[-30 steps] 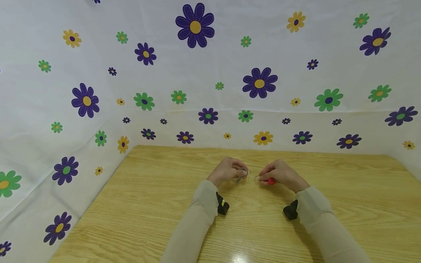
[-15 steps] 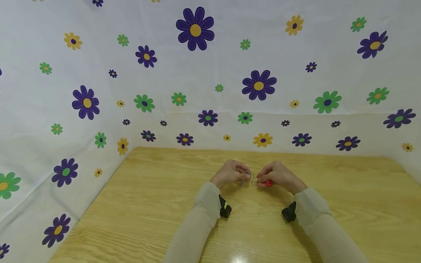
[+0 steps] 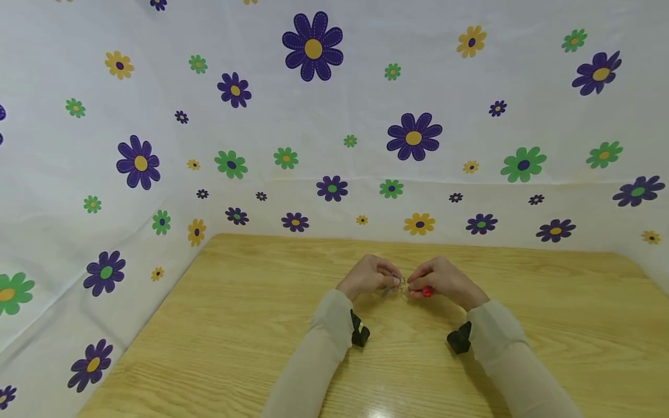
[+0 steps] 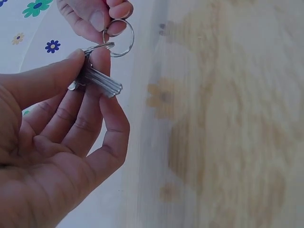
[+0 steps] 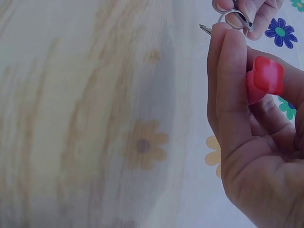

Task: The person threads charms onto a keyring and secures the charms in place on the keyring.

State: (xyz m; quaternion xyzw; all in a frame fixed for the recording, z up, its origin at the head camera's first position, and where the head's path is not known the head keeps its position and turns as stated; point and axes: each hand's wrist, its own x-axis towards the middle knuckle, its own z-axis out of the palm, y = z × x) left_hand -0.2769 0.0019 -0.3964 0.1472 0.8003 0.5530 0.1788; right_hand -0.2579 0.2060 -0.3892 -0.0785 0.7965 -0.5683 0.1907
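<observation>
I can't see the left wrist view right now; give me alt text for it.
Left hand pinching silver keys on a metal ring, against a second ring held by the right hand at the top; whether the rings link is unclear. Behind are a wood-grain tabletop and white flowered cloth.

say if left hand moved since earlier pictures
Yes: the left hand has shifted slightly right, toward the right hand, against the larger yellow flower above in the head view.
</observation>
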